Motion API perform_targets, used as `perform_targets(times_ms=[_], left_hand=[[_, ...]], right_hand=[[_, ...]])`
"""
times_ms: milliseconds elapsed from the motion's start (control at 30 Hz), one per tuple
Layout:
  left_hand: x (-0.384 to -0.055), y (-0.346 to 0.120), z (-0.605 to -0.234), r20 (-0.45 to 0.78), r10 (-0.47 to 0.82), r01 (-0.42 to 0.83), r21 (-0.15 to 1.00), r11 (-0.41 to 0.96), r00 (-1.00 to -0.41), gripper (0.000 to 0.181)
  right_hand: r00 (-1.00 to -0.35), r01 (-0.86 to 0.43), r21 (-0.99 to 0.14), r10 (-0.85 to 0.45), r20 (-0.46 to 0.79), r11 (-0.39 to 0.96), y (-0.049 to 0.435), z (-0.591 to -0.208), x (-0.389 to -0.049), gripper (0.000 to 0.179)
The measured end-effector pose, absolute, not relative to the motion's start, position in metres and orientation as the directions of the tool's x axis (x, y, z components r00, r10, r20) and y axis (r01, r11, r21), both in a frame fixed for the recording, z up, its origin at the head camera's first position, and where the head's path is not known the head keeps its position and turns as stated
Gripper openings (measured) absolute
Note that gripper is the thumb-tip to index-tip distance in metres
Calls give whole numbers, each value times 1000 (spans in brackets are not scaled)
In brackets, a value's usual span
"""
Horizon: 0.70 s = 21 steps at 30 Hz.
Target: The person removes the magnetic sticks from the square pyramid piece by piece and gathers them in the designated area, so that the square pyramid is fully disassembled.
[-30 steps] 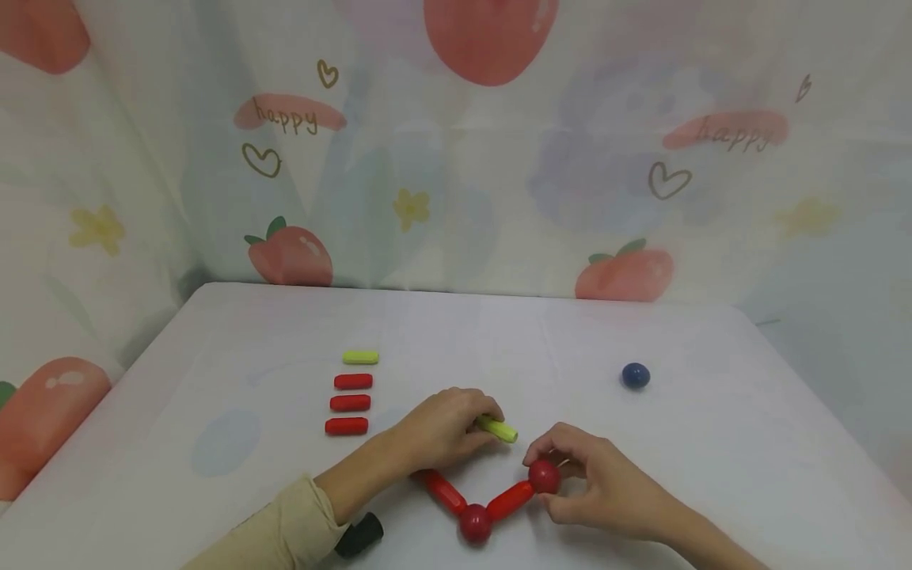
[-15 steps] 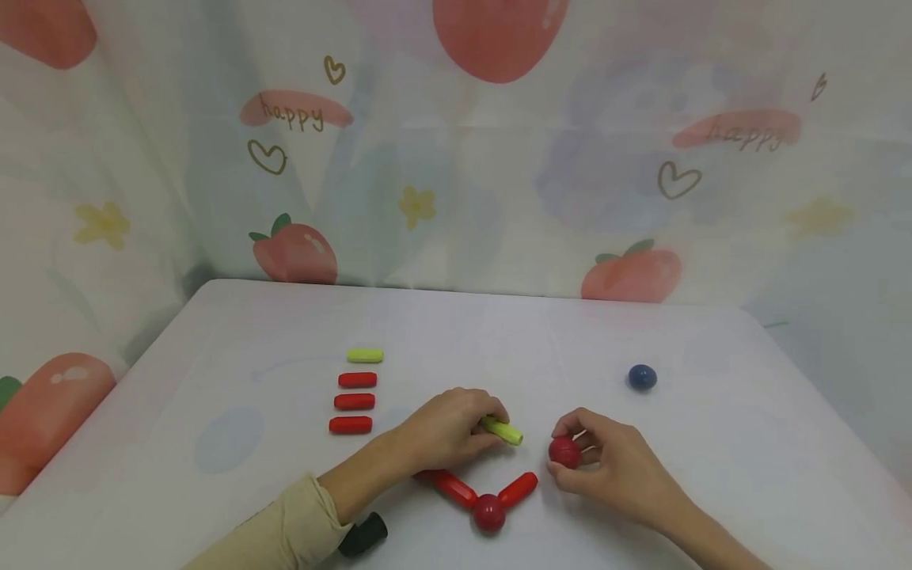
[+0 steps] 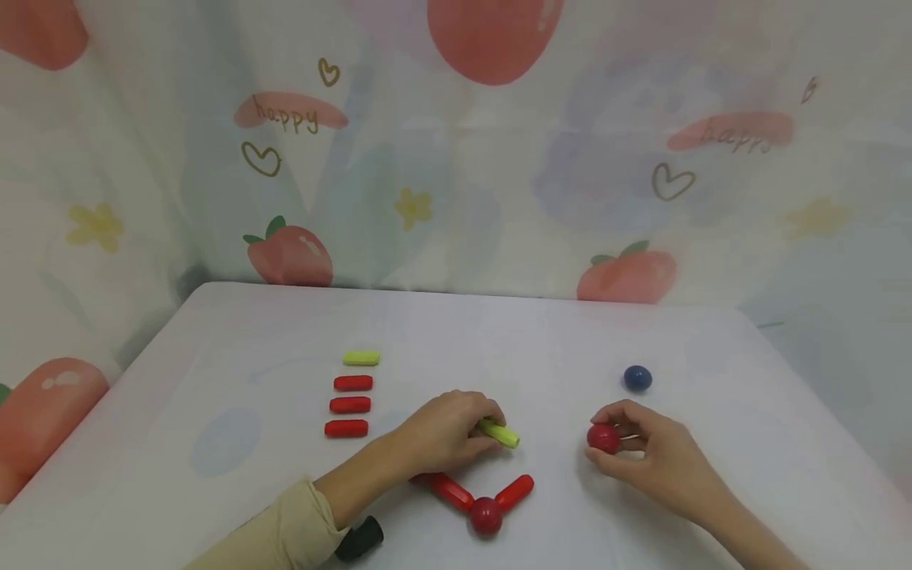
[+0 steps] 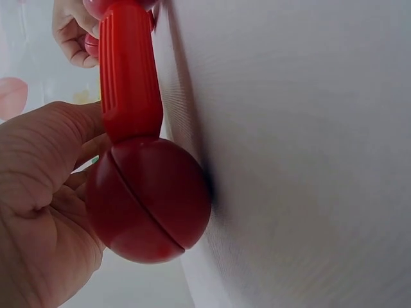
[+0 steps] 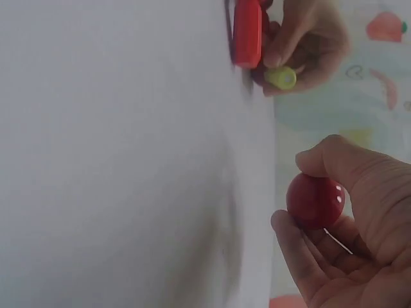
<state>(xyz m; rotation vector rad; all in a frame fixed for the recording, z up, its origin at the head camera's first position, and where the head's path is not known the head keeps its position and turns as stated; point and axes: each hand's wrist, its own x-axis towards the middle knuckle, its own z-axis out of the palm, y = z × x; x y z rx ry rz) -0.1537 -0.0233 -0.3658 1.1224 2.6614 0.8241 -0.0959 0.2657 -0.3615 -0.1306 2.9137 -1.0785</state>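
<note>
My left hand (image 3: pixel 445 431) grips a yellow-green rod (image 3: pixel 500 433), whose free end pokes out past the fingers. Between thumb and fingers my right hand (image 3: pixel 659 455) pinches a red ball (image 3: pixel 603 438), also plain in the right wrist view. Below the left hand lies a joined piece: a red ball (image 3: pixel 486 516) with one red rod (image 3: pixel 452 492) running up-left under the left hand and another red rod (image 3: pixel 514 492) angled up-right, its far end bare. In the left wrist view, a seamed red ball (image 4: pixel 149 200) sits on the near end of the left rod, beside the left hand.
Left of centre, a yellow-green rod (image 3: pixel 361 359) and several red rods (image 3: pixel 350 405) lie in a column on the white table (image 3: pixel 235 332). A blue ball (image 3: pixel 637 378) rests at the right, beyond the right hand. Near the left sleeve is a black cylinder (image 3: pixel 360 539).
My right hand has pulled the red ball off the end of the right-hand rod and carried it to the right. The left hand stays in place, holding the yellow-green rod.
</note>
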Motion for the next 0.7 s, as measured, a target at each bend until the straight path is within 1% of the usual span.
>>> perform_targets(times_ms=[167, 333, 500, 700], left_hand=[[-153, -23, -365, 86, 698, 623, 538, 568, -711, 24], [-153, -25, -364, 96, 695, 623, 541, 565, -713, 22], [-153, -25, -364, 98, 696, 623, 546, 560, -711, 22], [-152, -24, -365, 90, 694, 617, 549, 564, -714, 23]], right_hand=[[-999, 31, -579, 20, -26, 814, 305, -361, -102, 52], [-992, 129, -539, 115, -59, 832, 340, -363, -115, 59], [-991, 134, -527, 124, -55, 839, 362, -367, -126, 59], [-993, 119, -528, 115, -41, 841, 371, -372, -134, 61]])
